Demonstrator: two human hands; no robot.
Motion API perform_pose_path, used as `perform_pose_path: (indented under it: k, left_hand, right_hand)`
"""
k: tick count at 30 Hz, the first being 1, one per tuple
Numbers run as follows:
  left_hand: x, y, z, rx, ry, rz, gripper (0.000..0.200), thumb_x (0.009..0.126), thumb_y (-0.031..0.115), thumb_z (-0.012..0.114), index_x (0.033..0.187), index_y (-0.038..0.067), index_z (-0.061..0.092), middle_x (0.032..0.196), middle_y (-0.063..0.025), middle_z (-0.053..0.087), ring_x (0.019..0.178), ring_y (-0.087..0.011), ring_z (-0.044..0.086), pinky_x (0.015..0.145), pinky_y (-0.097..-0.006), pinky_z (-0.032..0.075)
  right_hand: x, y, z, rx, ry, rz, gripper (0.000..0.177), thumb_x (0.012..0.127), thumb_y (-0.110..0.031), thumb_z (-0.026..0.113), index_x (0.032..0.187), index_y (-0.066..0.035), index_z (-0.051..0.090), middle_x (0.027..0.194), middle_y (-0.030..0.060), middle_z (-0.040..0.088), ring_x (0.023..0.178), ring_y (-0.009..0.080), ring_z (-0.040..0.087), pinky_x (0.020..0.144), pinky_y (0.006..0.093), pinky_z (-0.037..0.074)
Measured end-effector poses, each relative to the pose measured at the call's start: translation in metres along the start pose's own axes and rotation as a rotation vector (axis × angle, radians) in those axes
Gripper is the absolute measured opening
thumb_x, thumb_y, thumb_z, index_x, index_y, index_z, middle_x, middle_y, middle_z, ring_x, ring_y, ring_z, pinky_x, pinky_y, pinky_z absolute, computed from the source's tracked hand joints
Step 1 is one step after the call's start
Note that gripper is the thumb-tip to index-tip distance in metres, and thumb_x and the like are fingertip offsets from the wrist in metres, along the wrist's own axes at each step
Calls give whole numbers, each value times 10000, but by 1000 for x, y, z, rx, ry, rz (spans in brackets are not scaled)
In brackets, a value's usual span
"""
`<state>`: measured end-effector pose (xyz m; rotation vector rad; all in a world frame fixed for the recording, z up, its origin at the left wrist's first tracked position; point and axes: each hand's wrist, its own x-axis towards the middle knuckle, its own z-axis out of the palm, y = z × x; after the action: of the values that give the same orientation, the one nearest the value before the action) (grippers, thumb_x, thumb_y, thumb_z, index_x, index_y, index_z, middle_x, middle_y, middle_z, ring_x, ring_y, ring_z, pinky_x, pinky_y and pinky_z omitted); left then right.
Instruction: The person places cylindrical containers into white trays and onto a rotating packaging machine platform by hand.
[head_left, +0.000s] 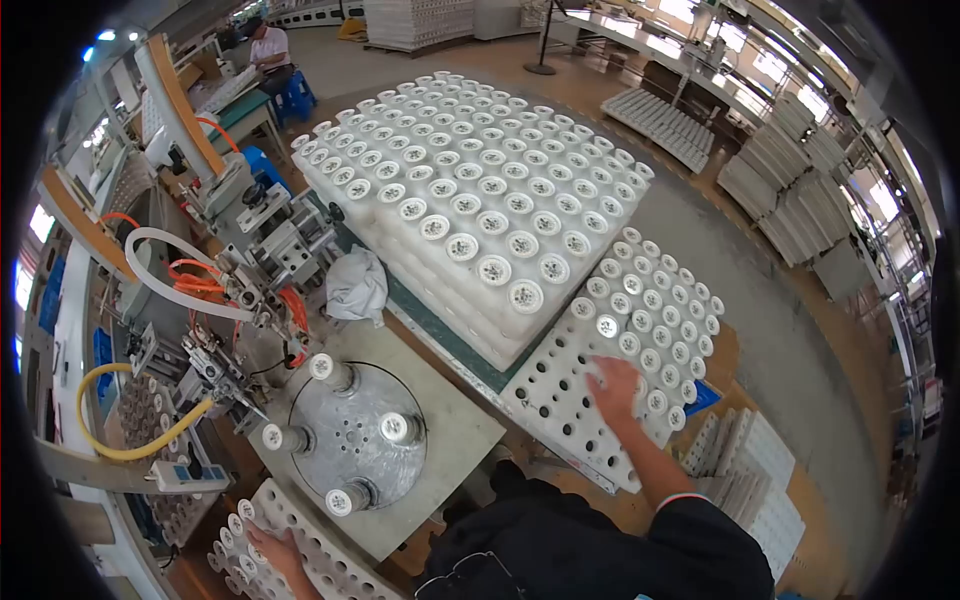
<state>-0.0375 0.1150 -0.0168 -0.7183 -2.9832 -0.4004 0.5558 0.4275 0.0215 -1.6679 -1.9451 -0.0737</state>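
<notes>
My left hand (pixel 278 552) is low at the left, over a white perforated tray (pixel 318 548) partly filled with round white lamp housings (pixel 246 508). Its fingers are bent in among the housings; what they hold is hidden. My right hand (pixel 614 388) reaches over another perforated tray (pixel 545 385) at the right, its fingers apart, at the border between bare holes and standing lamp housings (pixel 650 358). Between my hands lies a round metal turntable (pixel 350 435), with several lamp housings (pixel 398 428) upright in its holders.
A large stack of trays full of lamp housings (pixel 490 225) stands ahead. At the left is a machine (pixel 225 370) with orange and yellow hoses. A grey cloth (pixel 357 285) lies beside it. A seated person (pixel 270 48) is far back; stacked trays (pixel 785 185) stand at the right.
</notes>
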Motion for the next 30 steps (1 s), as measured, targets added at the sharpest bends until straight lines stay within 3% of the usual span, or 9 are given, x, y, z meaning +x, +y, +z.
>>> perform_pose_path:
  k: [2,4,7,8,11,17,21,23,30]
  left_hand:
    - [-27,25,-7,204,145,41,932,637,107,758,1435,94,276,1377,-211,376,1207,-398,437,958,-469,391]
    - [-51,96,-22,-166,217,334,686,638,89,729,1268,-13,476,1225,-194,524,1194,-374,441,975,-483,366]
    - [-80,209,-32,-521,-502,233,688,695,120,750,1315,66,455,1222,-180,528,1155,-308,500,944,-389,427]
    - [-85,228,-7,-534,-349,549,731,679,172,772,1328,97,445,1255,-189,504,1153,-321,499,959,-390,424]
    - [-96,299,9,-299,-366,605,689,672,191,749,1303,141,478,1209,-151,527,1126,-362,495,919,-441,456]
    - [-75,291,5,-367,-467,723,275,699,140,667,964,89,616,1000,-101,575,953,-313,562,759,-410,486]
    - [-77,250,-13,-372,-393,629,225,718,134,635,936,83,611,930,-106,590,866,-290,594,705,-403,482]
    - [-80,238,-21,-343,-504,461,235,722,135,621,953,92,623,847,-105,597,771,-282,608,693,-396,487]
    - [-91,217,-44,-428,-405,374,281,744,139,598,1022,111,617,823,-92,601,797,-287,617,697,-410,489]
  right_hand:
    - [-1,42,-6,-156,-71,23,494,685,-313,742,1132,-156,602,1010,61,586,979,287,508,882,450,341]
    - [-9,63,-10,-155,-170,20,625,688,-439,714,1226,-165,552,1070,61,579,1036,282,494,905,474,318]
    - [-18,83,-2,-198,-171,-55,693,701,-435,706,1293,-140,500,1064,95,564,1021,279,499,882,459,327]
    - [-20,88,0,-215,-167,-67,692,707,-425,705,1300,-138,494,1065,98,559,1019,277,500,877,455,330]
    - [-19,79,-4,-214,-118,-99,692,714,-380,711,1316,-132,476,1060,91,553,1027,275,497,873,461,328]
    - [-7,83,0,-22,-326,13,692,710,-314,727,1318,-118,459,1059,122,562,962,318,542,803,441,412]
    - [12,39,-1,38,-129,-112,628,703,-255,734,1265,-92,504,1012,130,578,961,335,552,799,436,438]
    - [19,-33,13,350,-350,-75,612,693,-243,741,1242,-82,521,1028,135,585,959,341,553,814,425,436]
    - [-16,-240,106,577,-616,-709,601,753,-286,698,1278,-116,462,1007,90,568,965,278,549,781,417,404]
